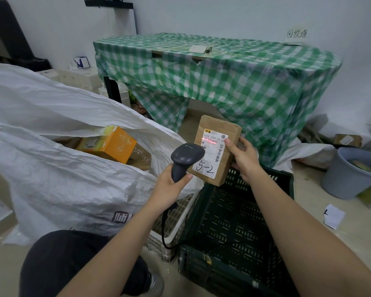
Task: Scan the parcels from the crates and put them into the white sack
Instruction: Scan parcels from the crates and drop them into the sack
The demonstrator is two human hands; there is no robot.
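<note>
Our left hand (169, 181) grips the dark grey scanner (185, 156), our right hand (243, 156) holds the brown cardboard parcel (215, 146) — we should keep the red line steady on the stripes.

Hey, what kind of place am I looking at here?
Probably a small parcel sorting or pickup room. The left hand holds a barcode scanner aimed at a labelled cardboard parcel in the right hand, beside a white sack with boxes inside and a dark green crate.
</note>
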